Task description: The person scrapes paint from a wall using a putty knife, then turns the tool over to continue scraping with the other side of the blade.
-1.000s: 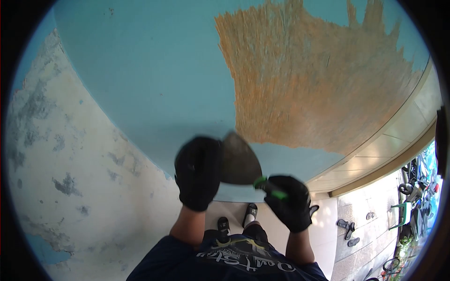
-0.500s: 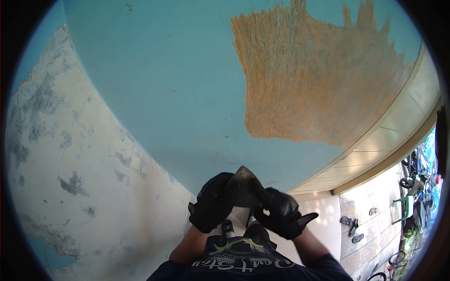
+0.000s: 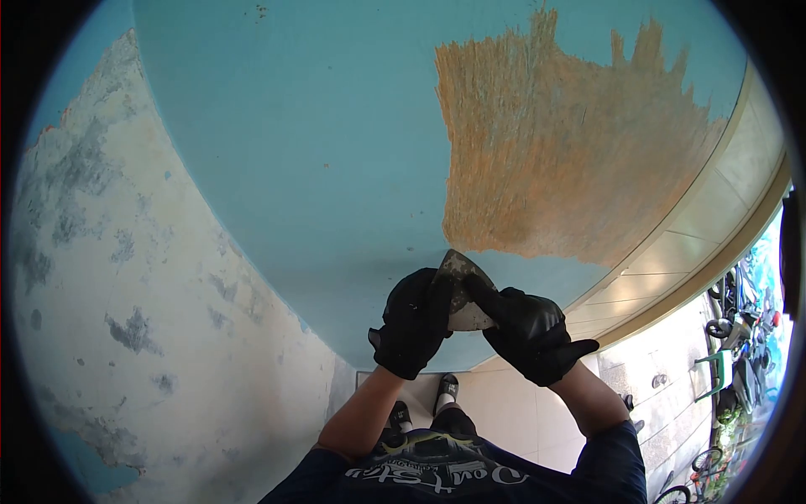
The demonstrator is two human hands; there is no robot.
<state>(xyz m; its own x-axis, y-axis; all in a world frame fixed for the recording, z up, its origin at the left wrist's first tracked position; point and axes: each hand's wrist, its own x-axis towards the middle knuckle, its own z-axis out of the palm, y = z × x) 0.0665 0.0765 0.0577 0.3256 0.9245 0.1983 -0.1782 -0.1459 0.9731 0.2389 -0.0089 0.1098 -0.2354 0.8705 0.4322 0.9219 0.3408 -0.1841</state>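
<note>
Both of my hands wear black gloves and hold a flat metal scraper blade (image 3: 467, 312) between them. It is worn and stained, with a pointed upper end and a straight, paler lower edge. My left hand (image 3: 413, 323) is closed on its left side. From the right, my right hand (image 3: 533, 334) pinches it with thumb and fingers. The blade's tip overlaps the blue painted wall (image 3: 336, 193) just under a bare brown patch (image 3: 571, 160) with ragged edges.
To the left is a white wall (image 3: 201, 336) with grey, peeling blotches. Beige tiles (image 3: 663, 269) edge the blue wall on the right. Beyond them, a green chair (image 3: 718, 374) and several parked motorbikes (image 3: 743, 328) stand outside. My feet in sandals (image 3: 447, 386) are below.
Both hands have moved up with the scraper blade, closer to the brown patch. The blade now shows its lighter, stained face, and my arms reach further out.
</note>
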